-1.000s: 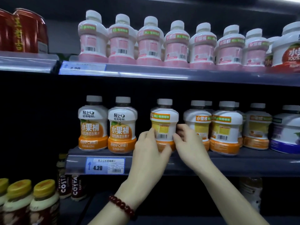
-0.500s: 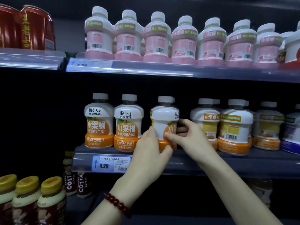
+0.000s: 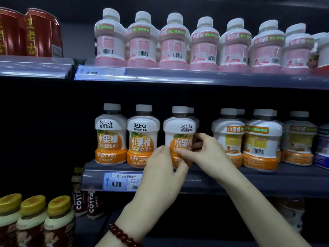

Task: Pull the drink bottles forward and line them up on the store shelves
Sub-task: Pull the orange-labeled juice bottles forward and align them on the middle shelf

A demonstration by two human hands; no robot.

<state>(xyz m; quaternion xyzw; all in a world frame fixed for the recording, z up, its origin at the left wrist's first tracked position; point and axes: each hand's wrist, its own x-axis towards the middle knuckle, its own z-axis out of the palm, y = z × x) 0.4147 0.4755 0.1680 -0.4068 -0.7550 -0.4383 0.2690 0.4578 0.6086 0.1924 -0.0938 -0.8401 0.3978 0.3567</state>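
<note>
Both hands grip one orange juice bottle on the middle shelf (third from the left). The left hand curls around its base and the right hand pinches its side, with its label facing mostly forward.

Both arms reach up and forward from the bottom of the view, forearms bare. The left hand is raised with its back to the camera, fingers curled and thumb pressed against the orange juice bottle. The right hand grips the same bottle from the right, its thumb lying across the label. A dark red bead bracelet circles the left wrist.
</note>
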